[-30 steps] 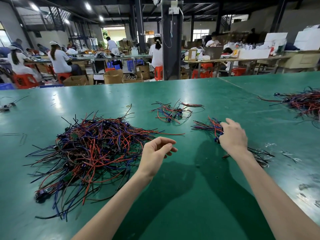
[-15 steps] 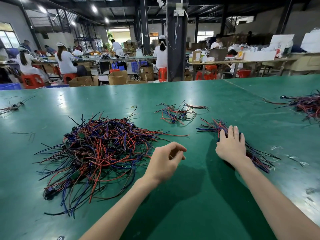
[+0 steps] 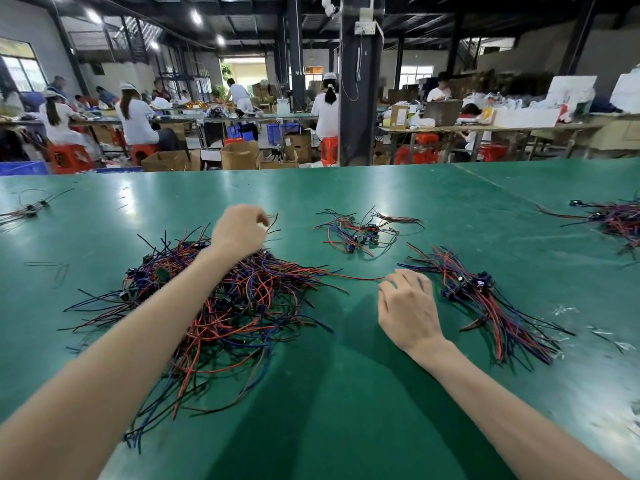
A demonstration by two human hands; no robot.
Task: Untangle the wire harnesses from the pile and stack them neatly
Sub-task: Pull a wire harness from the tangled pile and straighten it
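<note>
Centre left: our left hand (image 3: 239,230) sits over the far edge of the tangled pile (image 3: 225,306), fingers curled; we cannot tell whether they pinch a wire. Earlier it hung right of the pile. Centre right: our right hand (image 3: 405,306), fingers relaxed, has left the sorted bundle (image 3: 485,299) and lies just beside it.

Left hand (image 3: 239,232) forward, fingers (image 3: 260,216) curled; right hand (image 3: 407,308) palm-down, fingers loosely bent.
</note>
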